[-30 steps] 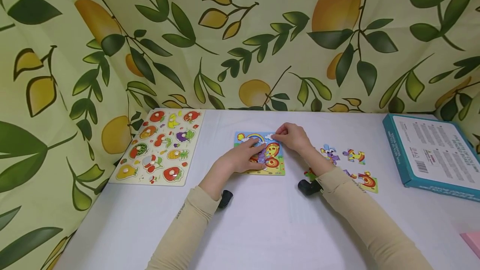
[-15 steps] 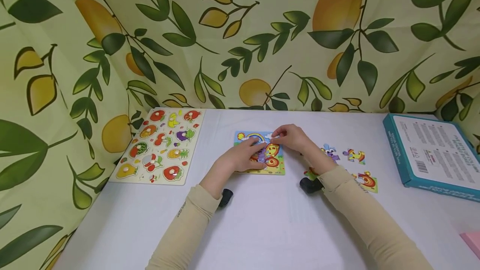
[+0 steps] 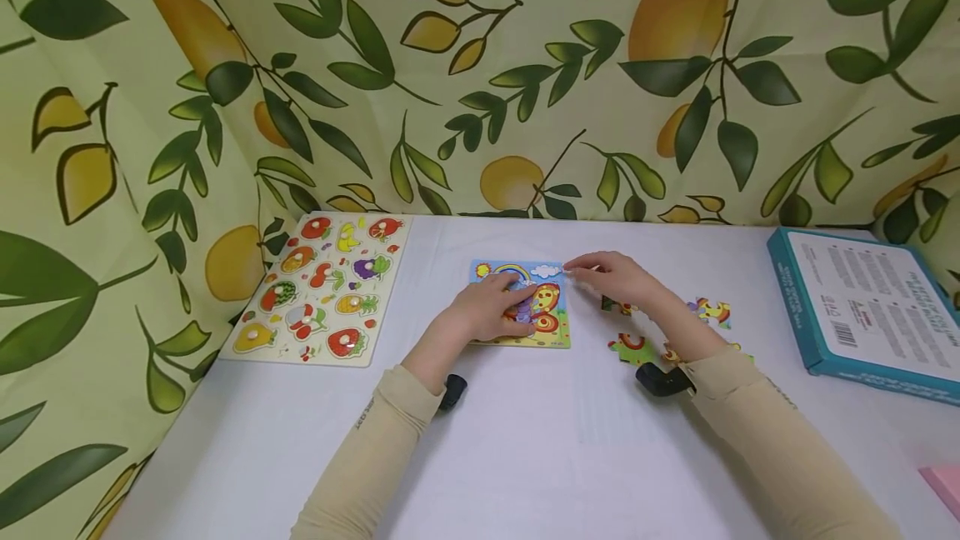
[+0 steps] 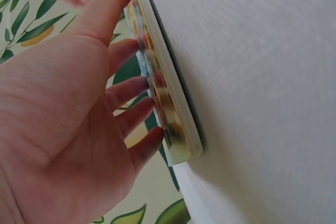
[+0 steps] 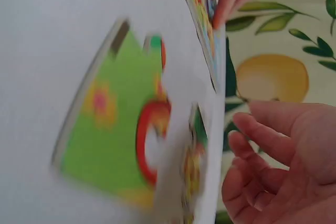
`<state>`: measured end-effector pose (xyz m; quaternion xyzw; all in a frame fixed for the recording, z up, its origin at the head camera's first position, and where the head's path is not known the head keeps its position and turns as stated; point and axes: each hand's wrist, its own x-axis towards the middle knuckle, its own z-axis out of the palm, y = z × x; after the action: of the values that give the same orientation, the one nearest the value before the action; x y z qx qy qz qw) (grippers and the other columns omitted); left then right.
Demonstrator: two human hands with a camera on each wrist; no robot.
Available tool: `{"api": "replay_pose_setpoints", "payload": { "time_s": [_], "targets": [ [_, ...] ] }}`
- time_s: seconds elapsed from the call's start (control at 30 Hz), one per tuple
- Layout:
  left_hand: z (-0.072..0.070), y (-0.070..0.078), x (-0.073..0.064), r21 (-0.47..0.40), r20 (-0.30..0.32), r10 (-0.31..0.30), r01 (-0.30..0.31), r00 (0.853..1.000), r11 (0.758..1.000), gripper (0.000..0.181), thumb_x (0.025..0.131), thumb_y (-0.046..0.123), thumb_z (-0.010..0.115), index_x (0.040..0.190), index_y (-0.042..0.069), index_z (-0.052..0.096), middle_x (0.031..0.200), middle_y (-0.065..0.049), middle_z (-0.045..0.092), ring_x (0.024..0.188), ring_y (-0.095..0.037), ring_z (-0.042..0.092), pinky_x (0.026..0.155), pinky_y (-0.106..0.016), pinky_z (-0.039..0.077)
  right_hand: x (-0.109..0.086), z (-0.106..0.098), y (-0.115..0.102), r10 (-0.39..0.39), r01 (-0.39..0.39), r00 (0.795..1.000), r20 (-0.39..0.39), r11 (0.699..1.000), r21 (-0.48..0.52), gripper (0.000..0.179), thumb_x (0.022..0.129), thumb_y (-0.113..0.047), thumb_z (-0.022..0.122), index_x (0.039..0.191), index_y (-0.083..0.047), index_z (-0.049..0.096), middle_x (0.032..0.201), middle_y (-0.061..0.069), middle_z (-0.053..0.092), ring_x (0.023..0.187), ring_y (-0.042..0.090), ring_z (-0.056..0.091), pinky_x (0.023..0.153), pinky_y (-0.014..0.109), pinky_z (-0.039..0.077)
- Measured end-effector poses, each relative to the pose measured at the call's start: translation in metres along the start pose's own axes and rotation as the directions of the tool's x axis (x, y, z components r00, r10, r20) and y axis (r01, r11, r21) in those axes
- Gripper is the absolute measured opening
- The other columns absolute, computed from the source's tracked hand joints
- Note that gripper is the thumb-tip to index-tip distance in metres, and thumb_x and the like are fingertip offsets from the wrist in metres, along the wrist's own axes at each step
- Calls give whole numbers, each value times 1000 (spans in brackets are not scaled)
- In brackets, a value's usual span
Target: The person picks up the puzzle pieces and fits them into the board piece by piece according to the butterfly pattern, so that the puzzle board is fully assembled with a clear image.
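A small butterfly puzzle [image 3: 546,300] with a rainbow and a white cloud lies flat on the white tablecloth. My left hand [image 3: 486,311] rests on it with spread fingers, covering its left and middle part. In the left wrist view the fingertips [image 4: 155,134] touch the picture side. Just past the puzzle's upper right corner is my right hand [image 3: 622,280], its fingers loosely bent with nothing between them. Loose puzzle pieces lie to the right, among them a green piece [image 3: 636,348] and a rainbow-coloured piece [image 3: 712,311]; the right forearm hides some others.
A fruit knob-puzzle board [image 3: 390,261] lies at the left. On the right stands a flat teal-edged box [image 3: 885,298] with printed text, and a pink thing [image 3: 945,486] shows at the frame's right edge. A leaf-patterned curtain [image 3: 420,157] hangs behind the table.
My right hand has let go at the puzzle's upper right corner and moved right, uncovering the white cloud and the green piece. My left hand stays on the puzzle.
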<state>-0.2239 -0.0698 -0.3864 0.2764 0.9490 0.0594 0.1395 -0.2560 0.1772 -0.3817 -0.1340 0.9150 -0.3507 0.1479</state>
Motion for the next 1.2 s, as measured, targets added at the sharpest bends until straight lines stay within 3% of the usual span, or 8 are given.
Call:
{"api": "replay_pose_setpoints", "payload": {
  "time_s": [0.13,0.27,0.4,0.53,0.7,0.8,1.0,1.2],
  "targets": [
    [1,-1,0,-21,-31,28,-29,999,999,72,91,56,59,153,26,35,155,-9,29,142,-29,25,112,-47,29,-26,-18,16,9,-19,997,-77,992,-121,38,94,-30,65,122,-4,65,119,17,60,94,30,50,71,39,47],
    [2,-2,-3,-61,-77,44,-49,996,997,73,91,53,62,152,20,38,156,-11,25,141,-30,22,112,-49,28,-45,-28,32,-1,-15,997,-76,977,-212,45,85,-31,76,115,0,65,118,22,60,106,40,46,85,54,43],
    [3,-4,-14,-158,-112,27,-45,993,986,74,91,49,64,150,13,39,157,-13,24,144,-29,21,114,-48,27,-51,-23,41,-5,-12,997,-79,978,-209,47,83,-32,78,114,0,64,120,24,57,114,45,36,91,59,37],
    [3,-7,-35,-254,-122,-37,5,992,967,73,93,44,62,151,8,37,157,-14,26,144,-29,23,113,-45,29,-51,-17,42,2,-22,994,-111,983,-180,41,84,-26,78,109,0,61,113,20,58,109,40,38,84,53,40],
    [5,-17,-62,-288,-58,-127,105,990,952,70,98,38,56,153,4,30,160,-14,21,146,-29,21,114,-46,27,-49,-15,31,-5,-6,989,-145,997,-76,26,89,-18,72,105,-4,57,97,11,63,87,28,52,66,36,45],
    [8,-23,-70,-287,-18,-136,125,991,950,67,101,35,53,153,3,26,161,-12,17,147,-26,18,116,-41,23,-39,-7,16,9,-4,987,-158,999,37,23,93,-21,68,108,-6,59,96,9,65,86,25,56,69,31,46],
    [11,-28,-73,-302,-27,-118,104,993,948,63,102,31,51,153,4,27,161,-9,18,147,-24,19,116,-39,22,-9,28,-23,70,-40,993,-96,958,284,32,91,-30,70,111,-7,61,95,7,69,88,23,62,78,30,50],
    [10,-28,-72,-328,-38,-112,93,993,940,63,102,30,52,153,4,27,161,-10,19,147,-25,19,116,-40,23,10,58,-51,48,-24,997,-67,946,324,29,90,-27,71,108,-6,63,87,5,69,78,18,64,73,26,53]
  ]
}}
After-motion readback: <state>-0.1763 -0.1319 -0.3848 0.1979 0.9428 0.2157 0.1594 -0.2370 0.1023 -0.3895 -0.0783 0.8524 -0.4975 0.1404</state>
